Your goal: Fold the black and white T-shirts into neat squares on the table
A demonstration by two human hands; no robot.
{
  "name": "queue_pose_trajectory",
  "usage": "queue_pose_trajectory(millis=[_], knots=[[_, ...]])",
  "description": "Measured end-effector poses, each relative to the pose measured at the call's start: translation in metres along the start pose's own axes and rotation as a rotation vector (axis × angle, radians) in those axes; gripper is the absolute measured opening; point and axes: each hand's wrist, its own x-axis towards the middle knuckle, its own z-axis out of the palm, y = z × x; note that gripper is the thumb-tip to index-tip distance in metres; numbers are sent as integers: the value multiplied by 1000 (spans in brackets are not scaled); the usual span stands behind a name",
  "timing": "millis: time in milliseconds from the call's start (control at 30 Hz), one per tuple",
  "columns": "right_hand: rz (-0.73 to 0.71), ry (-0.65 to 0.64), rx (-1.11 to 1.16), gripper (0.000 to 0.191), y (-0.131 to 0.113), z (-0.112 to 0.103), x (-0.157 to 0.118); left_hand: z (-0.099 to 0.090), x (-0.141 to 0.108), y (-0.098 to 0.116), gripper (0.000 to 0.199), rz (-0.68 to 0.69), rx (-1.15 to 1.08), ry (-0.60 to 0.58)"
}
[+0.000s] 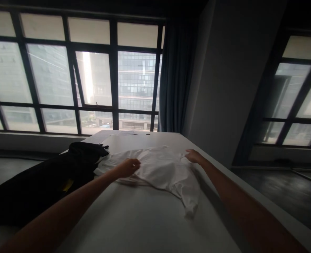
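A white garment (160,168) lies spread and wrinkled across the white table, with one sleeve-like part hanging toward me at its right side. My left hand (130,166) is closed on the cloth at the garment's left-middle part, its fingers pinched together. At the upper right edge of the garment, my right hand (193,156) pinches a bit of the white fabric. The near edge of the cloth shows a thin darker line.
The white table (134,218) runs away from me toward the windows. Black cloth (45,179) with a yellow patch lies at the left edge. Papers (124,133) rest at the far end. A dark curtain (173,77) hangs behind.
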Motion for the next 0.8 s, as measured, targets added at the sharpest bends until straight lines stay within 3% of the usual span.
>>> queue_pose_trajectory(millis=[100, 200, 333, 433, 533, 600, 733, 767, 800], knots=[[-19, -253, 29, 37, 13, 17, -44, -8, -20, -53, 36, -81, 110, 79], [-98, -515, 24, 58, 18, 29, -77, -17, -41, -80, 44, -129, 162, 82], [-106, -546, -53, 68, 32, 24, -98, -25, -58, -94, 55, -144, 207, -21], [-82, -542, -68, 71, 47, 13, -104, -30, -63, -89, 44, -102, 239, -180], [-46, -591, -78, 79, 57, -1, -107, -37, -65, -67, 33, -91, 303, -296], [-48, -646, -82, 86, 57, -14, -108, -45, -65, -50, 32, -139, 310, -433], [-11, -853, -74, 89, 42, -43, -106, -68, -53, -36, 49, -378, 91, -1001], [25, -916, -68, 90, 37, -48, -103, -72, -46, -39, 57, -419, 13, -1031], [64, -970, -65, 91, 32, -52, -98, -76, -39, -44, 61, -443, -22, -978]])
